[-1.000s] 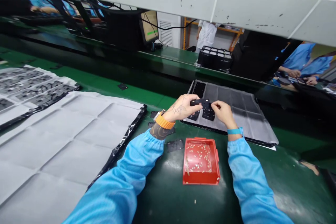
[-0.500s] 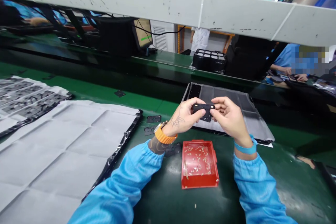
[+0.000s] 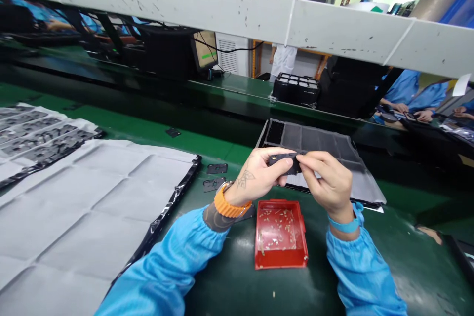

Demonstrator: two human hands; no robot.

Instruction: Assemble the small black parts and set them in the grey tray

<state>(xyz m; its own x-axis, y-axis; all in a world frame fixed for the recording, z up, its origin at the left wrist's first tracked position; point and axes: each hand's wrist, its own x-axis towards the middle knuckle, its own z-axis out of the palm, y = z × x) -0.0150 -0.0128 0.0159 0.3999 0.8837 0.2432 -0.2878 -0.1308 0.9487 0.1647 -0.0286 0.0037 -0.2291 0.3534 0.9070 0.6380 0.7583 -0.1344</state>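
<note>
A small flat black plastic part (image 3: 283,160) is gripped from both sides above the green bench. My left hand (image 3: 259,174), with an orange watch on the wrist, closes on its left end. My right hand (image 3: 328,180), with a blue wristband, pinches its right end. Just below the hands sits a red tray (image 3: 280,258) that holds several tiny pale pieces. Behind the hands lies a grey compartment tray (image 3: 333,145); a few black parts show in its far left cell.
A large grey sheet (image 3: 85,207) with black edging covers the bench on the left. Two loose black plates (image 3: 216,176) lie beside it. A white beam (image 3: 237,10) runs overhead. Across the conveyor stand a black crate (image 3: 296,87), a monitor (image 3: 206,49) and other workers in blue.
Both hands have lifted the black part off the grey tray and drawn it toward me. The part has turned nearly edge-on, and the fingers have closed tighter around it.
</note>
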